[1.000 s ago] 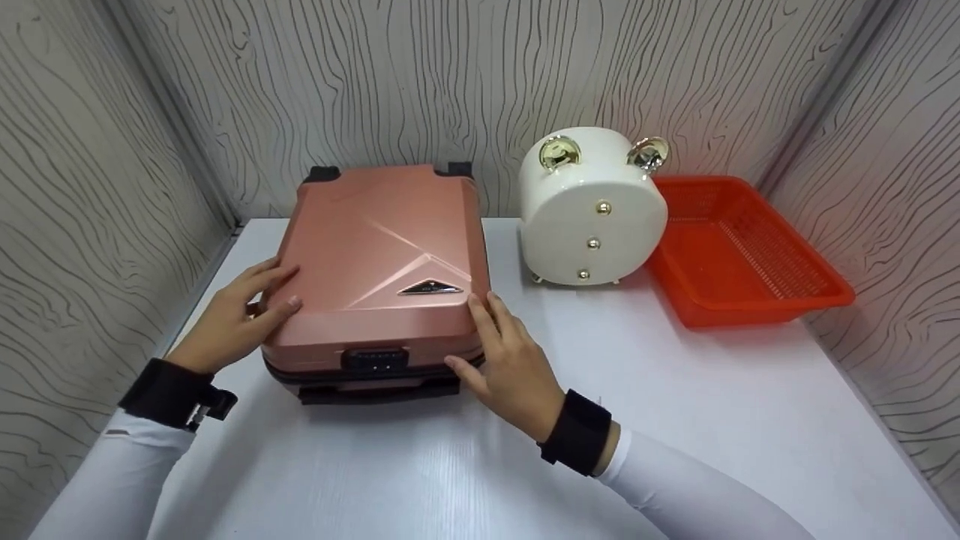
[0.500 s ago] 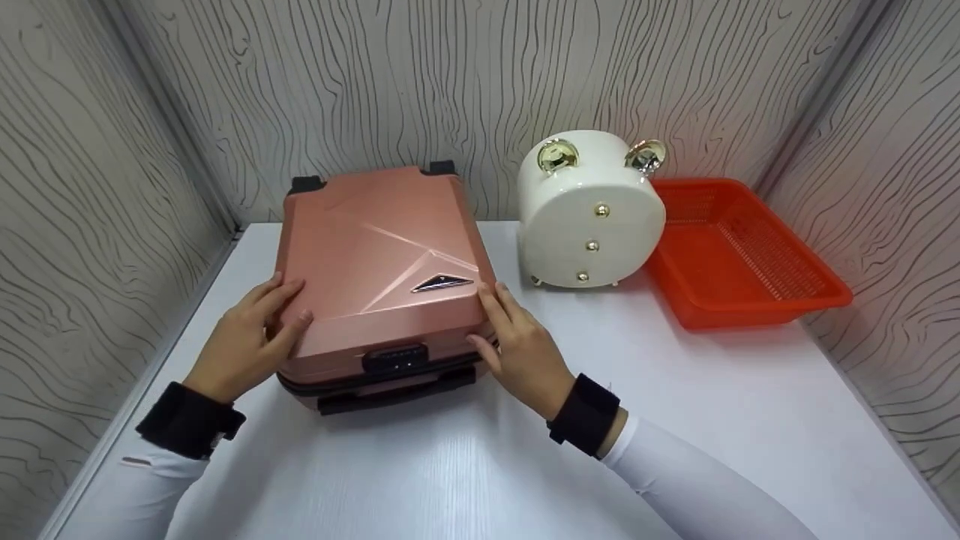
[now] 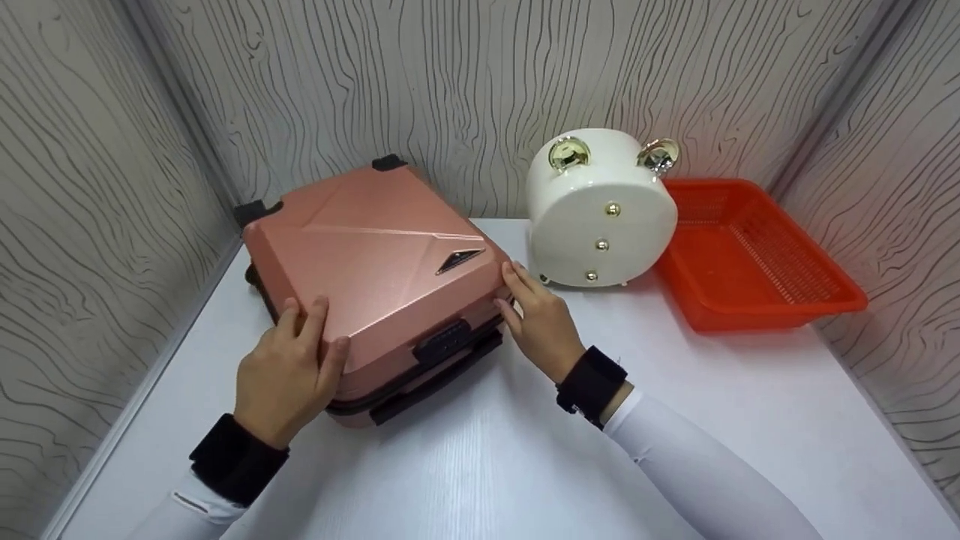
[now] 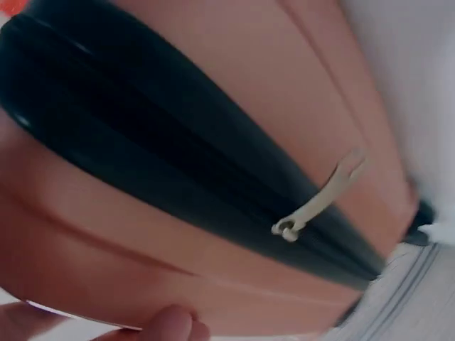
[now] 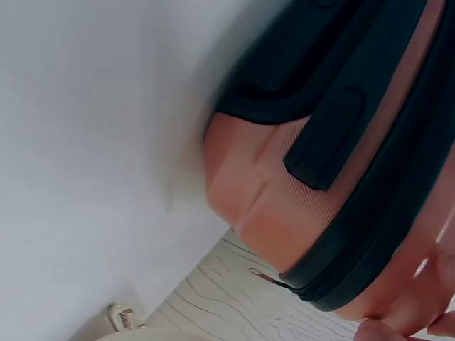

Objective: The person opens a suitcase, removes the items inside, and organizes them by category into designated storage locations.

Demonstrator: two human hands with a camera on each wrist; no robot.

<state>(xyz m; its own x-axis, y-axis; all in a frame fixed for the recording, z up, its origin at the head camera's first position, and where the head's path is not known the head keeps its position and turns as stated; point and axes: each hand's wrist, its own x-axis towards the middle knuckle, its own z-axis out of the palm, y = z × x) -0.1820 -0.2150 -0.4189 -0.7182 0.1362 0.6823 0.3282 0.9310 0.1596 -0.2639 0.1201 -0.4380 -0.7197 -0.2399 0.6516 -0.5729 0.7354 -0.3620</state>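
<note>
A pink hard-shell suitcase [image 3: 367, 262] lies flat on the white table, turned at an angle. On its front side are a black lock [image 3: 442, 341] and a black carry handle [image 3: 439, 381]. My left hand [image 3: 285, 379] rests on its near left corner, fingers extended over the lid. At the near right corner, my right hand [image 3: 544, 322] touches the shell with its fingers and thumb. The left wrist view shows a metal zipper pull [image 4: 323, 199] on the black zipper band. Fingertips [image 5: 380, 331] of the right hand show at the shell in the right wrist view.
A white drum-shaped case [image 3: 600, 225] with gold studs and two round gold ears stands right of the suitcase. Beside it is a red plastic basket [image 3: 780, 311]. Wood-grain patterned walls [image 3: 450, 90] stand behind and at both sides of the table.
The suitcase has turned anticlockwise as seen from above, its front now facing toward the right. My left hand moved right and nearer; my right hand shifted slightly right and farther away, both staying at the corners.
</note>
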